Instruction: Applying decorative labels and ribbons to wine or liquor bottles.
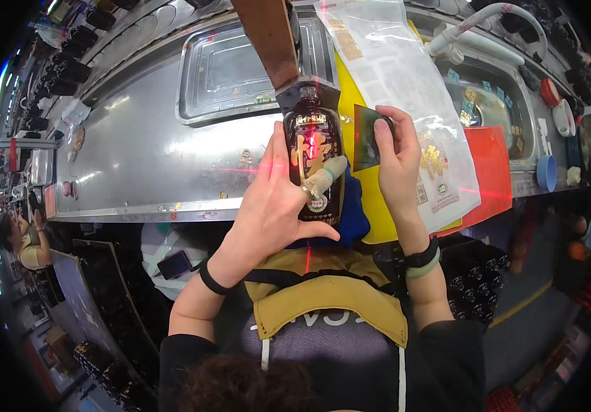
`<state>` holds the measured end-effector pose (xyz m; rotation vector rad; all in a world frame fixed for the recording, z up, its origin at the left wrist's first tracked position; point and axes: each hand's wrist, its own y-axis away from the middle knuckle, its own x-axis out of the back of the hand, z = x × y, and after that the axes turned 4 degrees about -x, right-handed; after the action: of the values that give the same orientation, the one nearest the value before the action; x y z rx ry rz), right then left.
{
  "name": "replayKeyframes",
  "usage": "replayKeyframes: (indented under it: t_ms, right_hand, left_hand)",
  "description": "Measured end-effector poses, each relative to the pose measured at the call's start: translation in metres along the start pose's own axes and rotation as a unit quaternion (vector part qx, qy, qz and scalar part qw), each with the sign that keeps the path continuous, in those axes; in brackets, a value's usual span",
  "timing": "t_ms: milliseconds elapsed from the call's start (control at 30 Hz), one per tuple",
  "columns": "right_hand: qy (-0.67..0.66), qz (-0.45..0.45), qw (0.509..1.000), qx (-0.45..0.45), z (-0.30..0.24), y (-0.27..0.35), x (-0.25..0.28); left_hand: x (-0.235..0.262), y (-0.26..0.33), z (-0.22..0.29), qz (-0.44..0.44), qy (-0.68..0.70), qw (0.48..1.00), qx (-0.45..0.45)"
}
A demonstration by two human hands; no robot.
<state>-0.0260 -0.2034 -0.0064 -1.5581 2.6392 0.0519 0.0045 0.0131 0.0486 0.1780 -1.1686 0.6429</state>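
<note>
My left hand (271, 206) grips a dark round-bodied bottle (313, 154) lying on the steel workbench (151, 158), neck pointing away. A bandaged finger rests across its gold label. A red laser cross falls on the bottle. My right hand (395, 161) holds a small dark green label (365, 137) upright just right of the bottle. The bottle's neck sits under a brown post (268, 38).
A clear sheet of labels (405, 89) lies over yellow and red mats at the right. A steel tray (230, 69) sits behind. A sink with stickers (488, 103), a blue cup (547, 173), crates of dark bottles (471, 275) and another person (24, 240) at the left.
</note>
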Motion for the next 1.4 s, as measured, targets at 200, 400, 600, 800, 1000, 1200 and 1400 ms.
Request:
replayKeyframes:
  t_ms: [200,400,600,800,1000,1200,1400]
  right_hand:
    - [-0.015,0.002,1.0,0.017,-0.014,0.012,-0.005]
    - [0.144,-0.077,0.981,0.103,-0.013,0.036,-0.014]
    - [0.312,-0.026,0.927,0.208,-0.054,0.0,-0.011]
    - [0.44,-0.227,0.71,0.501,-0.047,0.04,-0.015]
    - [0.451,-0.242,0.75,0.419,-0.067,0.024,-0.043]
    - [0.444,-0.221,0.68,0.54,-0.054,0.031,-0.032]
    - [0.432,-0.264,0.71,0.489,-0.066,0.047,-0.028]
  left_hand:
    - [0.004,0.002,0.0,-0.026,0.066,0.997,-0.008]
    - [-0.04,0.028,-0.018,0.159,0.24,0.957,0.022]
    - [-0.048,0.032,-0.026,0.198,0.27,0.942,0.034]
    - [-0.045,0.05,-0.031,0.225,0.278,0.927,0.111]
    - [-0.039,0.061,-0.028,0.235,0.279,0.92,0.144]
    - [-0.031,0.063,-0.025,0.249,0.279,0.914,0.156]
    - [-0.033,0.069,-0.03,0.26,0.253,0.918,0.163]
